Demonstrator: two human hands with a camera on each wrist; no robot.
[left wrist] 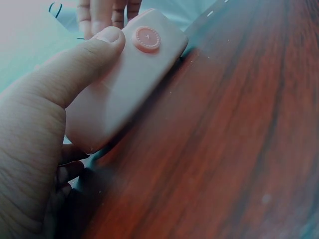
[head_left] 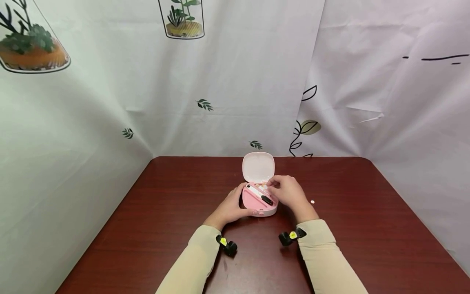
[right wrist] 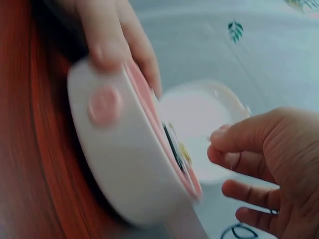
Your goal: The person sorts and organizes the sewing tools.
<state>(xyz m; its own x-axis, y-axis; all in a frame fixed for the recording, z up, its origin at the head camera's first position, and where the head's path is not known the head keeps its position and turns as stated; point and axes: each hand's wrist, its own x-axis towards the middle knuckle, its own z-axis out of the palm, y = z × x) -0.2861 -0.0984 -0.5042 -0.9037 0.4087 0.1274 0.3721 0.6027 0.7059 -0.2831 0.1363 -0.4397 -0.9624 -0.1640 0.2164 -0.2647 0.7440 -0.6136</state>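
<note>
A small pink and white case (head_left: 253,201) stands on the table with its white lid (head_left: 258,167) raised at the back. Across its pink inside lies a slim white tool with a black end (head_left: 259,194), and small pale and yellowish pieces sit behind it. My left hand (head_left: 230,207) grips the case from the left, thumb on the front wall near the round pink button (left wrist: 147,39). Over the right part of the case, my right hand (head_left: 290,192) pinches a tiny pale thing between thumb and forefinger, too small to make out; a thin thread-like line shows by the fingers.
A small white round piece (head_left: 312,201) lies on the dark red wooden table (head_left: 176,212), right of the right hand. White printed cloth (head_left: 235,73) hangs behind the table and along its sides. A black camera is strapped to each wrist.
</note>
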